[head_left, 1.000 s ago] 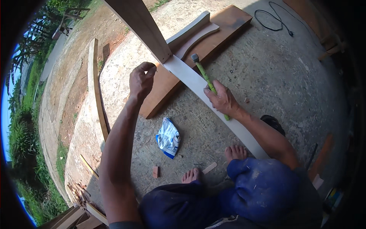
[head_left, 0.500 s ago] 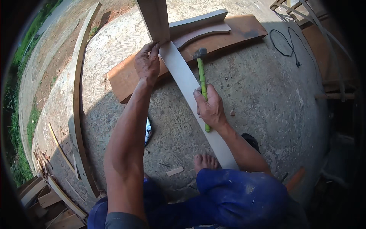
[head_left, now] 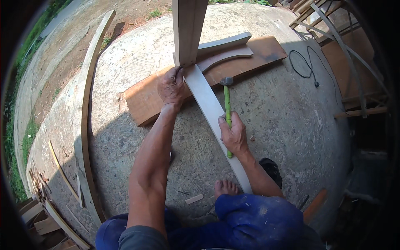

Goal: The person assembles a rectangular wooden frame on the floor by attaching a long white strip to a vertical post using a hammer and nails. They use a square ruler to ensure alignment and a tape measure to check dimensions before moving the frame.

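My right hand (head_left: 235,135) is closed around the green handle of a hammer (head_left: 227,98), its grey metal head pointing away from me. The hammer lies over the right side of a long pale board (head_left: 205,92) that runs from between my legs to the base of an upright wooden post (head_left: 188,33). Where post and board meet, my left hand (head_left: 171,86) has its fingers bent and pressed together at the corner. Anything between those fingertips is too small to make out. Under the joint is a thick brown plank (head_left: 146,100).
Curved wooden pieces (head_left: 227,54) rest on the brown plank. On the left lies a long wooden beam (head_left: 84,104), with scrap wood (head_left: 46,223) below it. A black cable (head_left: 308,68) coils on the concrete at right, near wooden frames (head_left: 354,54). My bare foot (head_left: 225,187) is beside the board.
The view has shifted, so the post and board appear lower and farther right. My left hand stays at the joint, its fingers now lower against the corner. The right hand still holds the hammer.
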Demonstrator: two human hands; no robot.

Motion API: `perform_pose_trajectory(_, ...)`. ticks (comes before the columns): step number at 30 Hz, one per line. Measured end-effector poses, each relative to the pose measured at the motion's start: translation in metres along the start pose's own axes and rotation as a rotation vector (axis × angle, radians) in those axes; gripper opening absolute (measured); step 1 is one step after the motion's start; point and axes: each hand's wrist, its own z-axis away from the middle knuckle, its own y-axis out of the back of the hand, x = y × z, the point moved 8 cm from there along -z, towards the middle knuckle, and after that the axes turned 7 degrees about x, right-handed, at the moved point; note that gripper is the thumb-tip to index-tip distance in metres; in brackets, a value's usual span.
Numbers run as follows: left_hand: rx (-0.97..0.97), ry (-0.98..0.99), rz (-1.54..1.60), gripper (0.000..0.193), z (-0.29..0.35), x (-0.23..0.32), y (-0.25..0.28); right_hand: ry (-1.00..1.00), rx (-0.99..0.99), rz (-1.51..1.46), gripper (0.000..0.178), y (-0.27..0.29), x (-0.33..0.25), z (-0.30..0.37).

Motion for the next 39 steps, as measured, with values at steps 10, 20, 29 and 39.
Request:
perform_pose_trajectory(10, 0.048, -0.041, -0.058, 0.017, 0.000, 0.003, 0.003, -0.011, -0.027, -0.043, 0.027, -0.001, -0.003, -0.001)
perform_pose_trajectory(20, 0.043, -0.048, -0.091, 0.016, 0.003, 0.006, 0.005, 0.175, -0.036, -0.112, 0.038, 0.002, -0.050, -0.013)
perform_pose_trajectory(29, 0.053, -0.045, -0.107, 0.017, 0.006, 0.004, 0.001, 0.650, -0.005, 0.174, 0.068, -0.022, -0.072, -0.035)
perform_pose_trajectory(39, 0.029, -0.024, -0.104, 0.014, 0.006, 0.011, 0.002, 0.636, -0.066, 0.311, 0.072, -0.032, -0.077, -0.037)
